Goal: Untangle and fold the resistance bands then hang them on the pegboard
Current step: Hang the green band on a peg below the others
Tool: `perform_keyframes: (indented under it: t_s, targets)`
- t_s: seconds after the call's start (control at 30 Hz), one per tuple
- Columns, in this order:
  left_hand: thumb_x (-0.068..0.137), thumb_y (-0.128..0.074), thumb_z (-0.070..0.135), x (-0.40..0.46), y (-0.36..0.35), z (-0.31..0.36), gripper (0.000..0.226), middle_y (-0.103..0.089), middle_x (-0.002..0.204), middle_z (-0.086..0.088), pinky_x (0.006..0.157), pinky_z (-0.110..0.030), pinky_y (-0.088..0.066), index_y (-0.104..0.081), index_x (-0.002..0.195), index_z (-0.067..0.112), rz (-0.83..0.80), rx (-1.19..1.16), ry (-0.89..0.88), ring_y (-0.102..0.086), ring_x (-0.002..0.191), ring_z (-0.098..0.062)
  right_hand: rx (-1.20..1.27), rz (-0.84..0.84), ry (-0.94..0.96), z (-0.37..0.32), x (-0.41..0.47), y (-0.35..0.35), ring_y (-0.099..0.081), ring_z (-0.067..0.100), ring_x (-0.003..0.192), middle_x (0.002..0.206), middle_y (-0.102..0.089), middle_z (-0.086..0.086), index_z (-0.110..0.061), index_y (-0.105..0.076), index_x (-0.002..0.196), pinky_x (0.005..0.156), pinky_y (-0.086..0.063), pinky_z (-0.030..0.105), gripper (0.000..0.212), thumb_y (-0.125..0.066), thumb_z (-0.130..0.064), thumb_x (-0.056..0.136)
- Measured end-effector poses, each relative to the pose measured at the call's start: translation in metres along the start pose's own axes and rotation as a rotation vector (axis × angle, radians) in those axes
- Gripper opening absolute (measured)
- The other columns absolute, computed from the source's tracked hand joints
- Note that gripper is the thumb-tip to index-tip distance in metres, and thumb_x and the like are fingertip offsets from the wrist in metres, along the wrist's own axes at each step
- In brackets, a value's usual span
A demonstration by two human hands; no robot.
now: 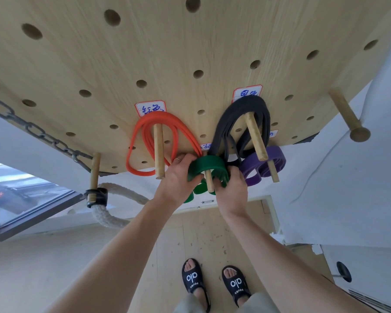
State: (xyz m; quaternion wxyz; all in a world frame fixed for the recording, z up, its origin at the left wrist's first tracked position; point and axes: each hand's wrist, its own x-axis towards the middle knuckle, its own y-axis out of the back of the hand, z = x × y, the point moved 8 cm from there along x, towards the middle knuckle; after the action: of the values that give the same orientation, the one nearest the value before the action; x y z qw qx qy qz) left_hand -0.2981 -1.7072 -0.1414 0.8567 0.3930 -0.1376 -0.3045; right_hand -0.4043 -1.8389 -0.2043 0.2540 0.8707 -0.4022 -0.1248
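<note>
- Pegboard (190,53): light wood, round holes, fills the top of your view; handwritten labels stuck above the bands.
- Your left hand (178,177) and right hand (231,188) are both up at the board's lower edge, one on each side of the green band.
- Orange band (145,141): folded into loops, hanging on a wooden peg (159,150), just left of your left hand.
- Black band (242,123): folded, looped over its own peg, up and right of the green one.
- Purple band (264,163): folded, on a lower peg just right of your right hand.
- Green band (207,166): folded, draped over the short middle peg. Left fingers curl round its left end, right fingers grip its right end; loose loops hang below the hands.
- Chain (32,129) runs along the board's left edge; thick rope (113,213) hangs off a peg there.
- Ring on your left hand.
</note>
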Motion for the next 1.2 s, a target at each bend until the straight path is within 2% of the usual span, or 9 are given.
perform_keyframes:
  t_s: [0.17, 0.33, 0.43, 0.57, 0.73, 0.83, 0.97, 1.07, 1.2]
  targets:
    - [0.091, -0.073, 0.016, -0.004, 0.002, 0.011, 0.038, -0.065, 0.096, -0.012, 0.072, -0.037, -0.053, -0.056, 0.124, 0.006, 0.025, 0.105, -0.043, -0.060, 0.080, -0.027, 0.007, -0.037, -0.017, 0.011, -0.007, 0.000, -0.061, 0.020, 0.093, 0.102, -0.067, 0.001, -0.011, -0.064, 0.108, 0.075, -0.047, 0.029, 0.027, -0.074, -0.005, 0.083]
    - [0.093, -0.069, 0.015, -0.011, 0.002, 0.013, 0.041, -0.067, 0.097, -0.013, 0.071, -0.044, -0.058, -0.050, 0.129, 0.009, 0.028, 0.142, -0.034, -0.066, 0.082, -0.031, 0.056, -0.093, -0.098, 0.032, -0.018, 0.005, -0.058, 0.012, 0.100, 0.108, -0.068, -0.006, -0.015, -0.063, 0.119, 0.086, -0.042, 0.023, 0.035, -0.071, -0.005, 0.087]
    - [0.095, -0.066, 0.015, -0.016, 0.003, 0.015, 0.044, -0.066, 0.107, -0.013, 0.070, -0.045, -0.058, -0.047, 0.134, 0.011, 0.040, 0.178, -0.052, -0.066, 0.086, -0.032, 0.087, -0.147, -0.178, 0.045, -0.020, 0.004, -0.056, 0.011, 0.109, 0.122, -0.068, -0.005, -0.018, -0.061, 0.129, 0.094, -0.044, 0.028, 0.043, -0.070, -0.006, 0.088]
    - [0.097, -0.064, 0.013, -0.022, 0.007, 0.021, 0.043, -0.060, 0.123, -0.012, 0.071, -0.048, -0.058, -0.047, 0.136, 0.009, 0.069, 0.227, -0.105, -0.064, 0.092, -0.034, 0.090, -0.188, -0.190, 0.046, -0.018, 0.006, -0.056, 0.013, 0.107, 0.115, -0.064, -0.008, -0.019, -0.059, 0.130, 0.095, -0.048, 0.032, 0.044, -0.067, -0.004, 0.089]
    - [0.099, -0.056, 0.010, -0.030, 0.005, 0.037, 0.038, -0.055, 0.133, -0.011, 0.067, -0.042, -0.057, -0.050, 0.136, 0.010, 0.105, 0.291, -0.238, -0.063, 0.086, -0.032, -0.084, -0.314, -0.123, 0.042, -0.005, -0.001, -0.059, 0.025, 0.116, 0.126, -0.063, 0.004, -0.024, -0.052, 0.138, 0.098, -0.051, 0.043, 0.060, -0.061, 0.002, 0.085]
    - [0.103, -0.050, 0.013, -0.029, -0.002, 0.041, 0.039, -0.054, 0.138, -0.014, 0.067, -0.042, -0.056, -0.049, 0.142, 0.019, 0.088, 0.328, -0.285, -0.062, 0.089, -0.034, -0.209, -0.425, -0.144, 0.044, 0.001, -0.003, -0.057, 0.028, 0.118, 0.131, -0.058, 0.007, -0.025, -0.046, 0.145, 0.098, -0.050, 0.039, 0.067, -0.059, 0.003, 0.085]
    - [0.093, -0.067, 0.000, -0.022, -0.005, 0.038, 0.059, -0.057, 0.131, -0.016, 0.070, -0.042, -0.055, -0.049, 0.143, 0.025, 0.097, 0.478, -0.267, -0.062, 0.091, -0.035, -0.246, -0.504, -0.225, 0.054, 0.005, -0.002, -0.055, 0.026, 0.121, 0.133, -0.056, 0.006, -0.034, -0.037, 0.148, 0.096, -0.053, 0.041, 0.076, -0.055, 0.003, 0.084]
    - [0.091, -0.070, 0.003, -0.018, -0.003, 0.042, 0.058, -0.056, 0.123, -0.014, 0.074, -0.043, -0.053, -0.052, 0.141, 0.026, 0.109, 0.553, -0.272, -0.060, 0.092, -0.033, -0.261, -0.519, -0.257, 0.060, 0.007, 0.001, -0.055, 0.027, 0.122, 0.130, -0.056, 0.006, -0.035, -0.033, 0.150, 0.097, -0.053, 0.042, 0.078, -0.054, 0.002, 0.085]
    - [0.089, -0.070, 0.003, -0.017, -0.002, 0.046, 0.058, -0.057, 0.114, -0.013, 0.072, -0.041, -0.051, -0.053, 0.138, 0.027, 0.118, 0.591, -0.271, -0.058, 0.088, -0.032, -0.266, -0.511, -0.278, 0.063, 0.007, 0.005, -0.063, 0.030, 0.106, 0.120, -0.058, 0.002, -0.035, -0.032, 0.149, 0.089, -0.057, 0.043, 0.078, -0.053, 0.000, 0.083]
